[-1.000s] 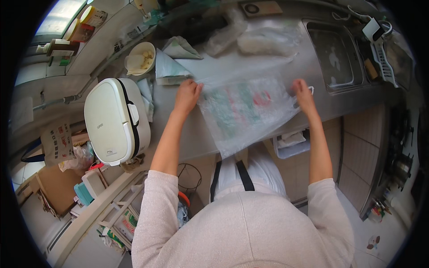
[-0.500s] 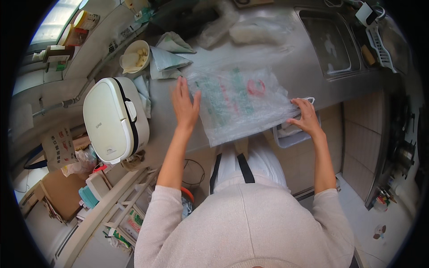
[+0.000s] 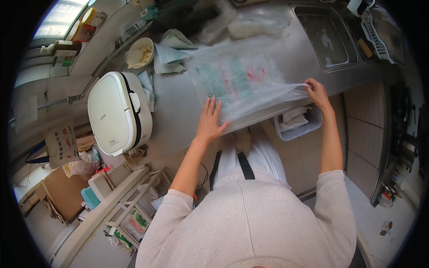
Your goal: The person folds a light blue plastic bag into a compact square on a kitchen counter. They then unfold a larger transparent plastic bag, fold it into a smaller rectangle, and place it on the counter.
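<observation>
A thin translucent plastic bag with green and red print lies flattened on the steel counter. On its near left part rests my left hand, palm down with the fingers apart. My right hand pinches the bag's right corner between thumb and fingers, and the plastic is drawn into folds running toward that hand. The pinched corner sits at the counter's front edge, above a grey bin with crumpled white paper in it.
A white lidded appliance stands at the left. Behind it are a bowl of pale pieces and folded pale green packets. More clear plastic lies at the back. A sink is set into the counter at the far right.
My left hand has moved right and nearer, coming down onto the bag. My right hand has closed on the bag's corner and pulled it right, gathering the near edge into folds.
</observation>
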A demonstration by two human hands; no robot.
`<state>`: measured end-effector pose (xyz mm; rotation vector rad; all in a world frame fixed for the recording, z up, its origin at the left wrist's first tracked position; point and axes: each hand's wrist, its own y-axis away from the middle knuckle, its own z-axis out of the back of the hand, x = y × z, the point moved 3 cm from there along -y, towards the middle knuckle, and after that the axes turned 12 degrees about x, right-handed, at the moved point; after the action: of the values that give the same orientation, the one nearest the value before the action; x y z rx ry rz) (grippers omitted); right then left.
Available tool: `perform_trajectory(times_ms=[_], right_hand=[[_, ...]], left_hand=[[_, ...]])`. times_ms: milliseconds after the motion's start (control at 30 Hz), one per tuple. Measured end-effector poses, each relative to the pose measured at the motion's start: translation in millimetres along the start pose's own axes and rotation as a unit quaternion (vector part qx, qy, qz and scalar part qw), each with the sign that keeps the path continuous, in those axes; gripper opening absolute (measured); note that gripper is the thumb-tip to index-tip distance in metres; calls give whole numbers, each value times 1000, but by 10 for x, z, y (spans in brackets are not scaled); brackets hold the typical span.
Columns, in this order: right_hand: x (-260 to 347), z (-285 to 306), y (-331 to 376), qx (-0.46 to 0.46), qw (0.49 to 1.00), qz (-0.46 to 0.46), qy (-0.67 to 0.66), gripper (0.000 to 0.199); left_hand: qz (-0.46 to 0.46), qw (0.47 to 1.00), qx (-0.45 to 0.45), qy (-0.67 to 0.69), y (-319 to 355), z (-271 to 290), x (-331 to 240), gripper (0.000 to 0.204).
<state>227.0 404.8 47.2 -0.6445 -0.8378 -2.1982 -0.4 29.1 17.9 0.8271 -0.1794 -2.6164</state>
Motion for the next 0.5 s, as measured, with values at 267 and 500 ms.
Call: perform_trajectory(times_ms=[267,500], right_hand=[[-836,20,-4,-3,977,-15,-213,12],[-1191,-1,209,92,976,-111,-164,27]], left_hand=[[-7,997,-5,-75,-2,-131,19,68],[-35,995,46,-78,-3,-212,58,81]])
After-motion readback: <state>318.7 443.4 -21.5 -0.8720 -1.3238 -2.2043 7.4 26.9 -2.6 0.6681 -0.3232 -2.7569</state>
